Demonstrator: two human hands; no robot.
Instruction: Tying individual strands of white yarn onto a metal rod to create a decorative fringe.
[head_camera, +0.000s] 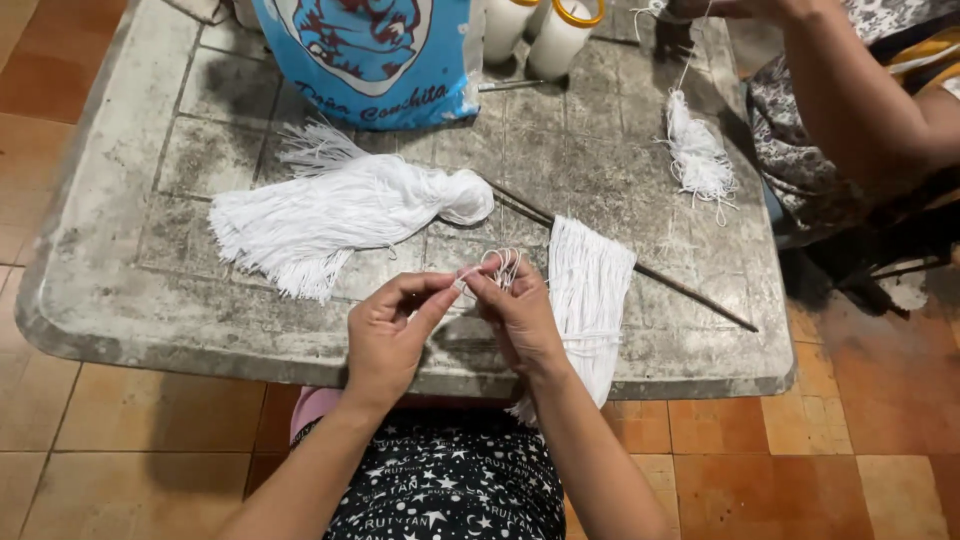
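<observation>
A few thin white strings (500, 266) loop up between the two hands, just above the near edge of the table (120, 240). The left hand (388, 335) pinches one end between thumb and forefinger; the right hand (520, 318) has the loops wound round its raised fingers. They are fine, pale and curled. Just right of the right hand a flat bundle of white strings (588, 285) hangs over the edge, across a thin dark rod (690, 292). Further left lies a big knotted white tassel (340, 212).
</observation>
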